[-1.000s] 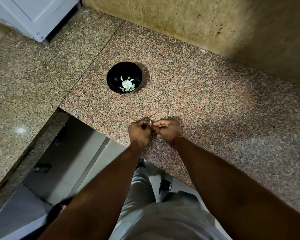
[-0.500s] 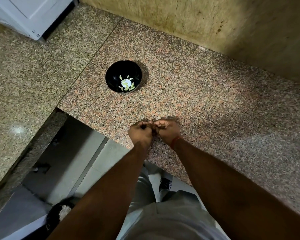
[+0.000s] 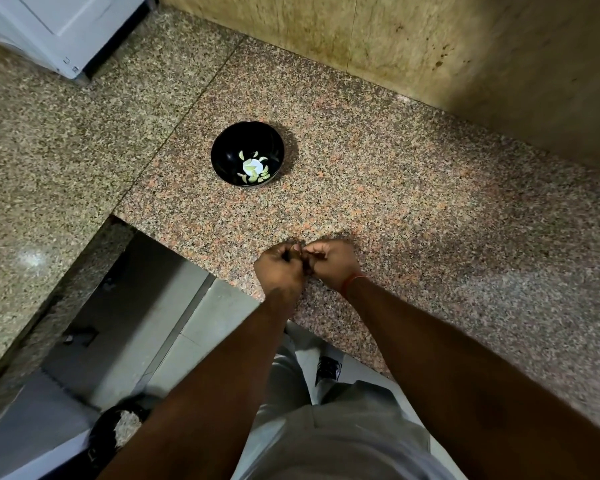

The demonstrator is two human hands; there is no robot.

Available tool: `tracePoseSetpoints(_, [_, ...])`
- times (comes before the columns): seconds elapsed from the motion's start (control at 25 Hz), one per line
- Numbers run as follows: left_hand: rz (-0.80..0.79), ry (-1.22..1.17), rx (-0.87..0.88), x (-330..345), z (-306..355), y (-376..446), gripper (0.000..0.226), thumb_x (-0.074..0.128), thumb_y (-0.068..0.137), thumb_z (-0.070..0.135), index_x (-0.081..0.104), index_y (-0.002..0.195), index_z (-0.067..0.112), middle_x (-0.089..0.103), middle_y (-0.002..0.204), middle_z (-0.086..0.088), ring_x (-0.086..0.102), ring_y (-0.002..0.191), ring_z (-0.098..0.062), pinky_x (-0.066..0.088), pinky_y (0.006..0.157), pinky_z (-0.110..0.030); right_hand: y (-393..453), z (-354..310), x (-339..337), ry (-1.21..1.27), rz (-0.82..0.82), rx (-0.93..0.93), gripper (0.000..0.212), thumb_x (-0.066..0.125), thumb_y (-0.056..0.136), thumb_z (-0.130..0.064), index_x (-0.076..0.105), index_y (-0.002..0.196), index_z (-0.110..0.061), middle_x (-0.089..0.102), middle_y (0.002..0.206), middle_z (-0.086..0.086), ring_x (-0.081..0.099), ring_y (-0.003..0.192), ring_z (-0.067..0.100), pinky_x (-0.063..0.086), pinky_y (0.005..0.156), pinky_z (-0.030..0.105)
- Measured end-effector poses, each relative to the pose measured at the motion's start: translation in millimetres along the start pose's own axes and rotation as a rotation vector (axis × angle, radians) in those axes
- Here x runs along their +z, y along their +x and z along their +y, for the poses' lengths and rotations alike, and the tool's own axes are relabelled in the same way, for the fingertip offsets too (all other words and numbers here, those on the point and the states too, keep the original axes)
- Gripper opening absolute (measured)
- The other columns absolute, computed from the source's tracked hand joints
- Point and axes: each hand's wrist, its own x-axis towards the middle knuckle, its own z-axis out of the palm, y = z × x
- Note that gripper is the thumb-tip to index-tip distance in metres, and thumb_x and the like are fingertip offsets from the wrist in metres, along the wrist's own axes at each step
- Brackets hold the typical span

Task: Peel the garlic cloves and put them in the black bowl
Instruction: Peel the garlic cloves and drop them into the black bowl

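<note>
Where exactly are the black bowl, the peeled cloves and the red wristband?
black bowl point(image 3: 227, 147), head view, on its bare inner wall, upper left.
peeled cloves point(image 3: 255, 177), head view, on the pale heap at the bowl's bottom.
red wristband point(image 3: 350, 283), head view, on the band at the right wrist.

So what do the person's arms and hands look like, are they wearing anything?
Both arms are bare, with no sleeves showing right down to the bottom of the picture. The left hand has no glove, ring or watch that I can see. The right hand is bare too, but a thin red-orange thread band goes round its wrist. Lower down you can see light grey trousers.
</note>
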Motion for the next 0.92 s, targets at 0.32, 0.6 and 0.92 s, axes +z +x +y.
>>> tracePoseSetpoints(0.32, [0.048, 0.132, 0.027, -12, -5, 14, 0.004, 0.078, 0.088, 0.015, 0.081, 0.087, 0.018, 0.077, 0.08, 0.006, 0.062, 0.06, 0.004, 0.049, 0.06, -0.007, 0, -14, 4, -0.335, -0.05, -0.176, 0.026, 0.06, 0.087, -0.009, 0.063, 0.062, -0.018, 0.063, 0.061, 0.001, 0.06, 0.059, 0.023, 0.058, 0.062, 0.044])
tracePoseSetpoints(0.6, [0.078, 0.342, 0.21, -15, 3, 4, 0.017, 0.066, 0.093, 0.011, 0.079, 0.081, 0.012, 0.066, 0.067, 0.0, 0.056, 0.059, -0.013, 0.031, 0.047, -0.017, 7, -31, 2, -0.339, -0.055, -0.133, 0.039, 0.07, 0.087, -0.004, 0.063, 0.052, -0.02, 0.062, 0.053, -0.003, 0.058, 0.049, 0.011, 0.057, 0.06, 0.027])
tracePoseSetpoints(0.92, [0.013, 0.266, 0.134, -19, -8, 8, 0.023, 0.063, 0.094, 0.006, 0.072, 0.074, 0.012, 0.068, 0.067, 0.003, 0.059, 0.062, -0.014, 0.048, 0.054, -0.019, 8, -38, -4, -0.266, -0.151, 0.022, 0.014, 0.076, 0.086, -0.001, 0.079, 0.079, -0.013, 0.076, 0.077, 0.003, 0.074, 0.061, 0.013, 0.062, 0.058, 0.027])
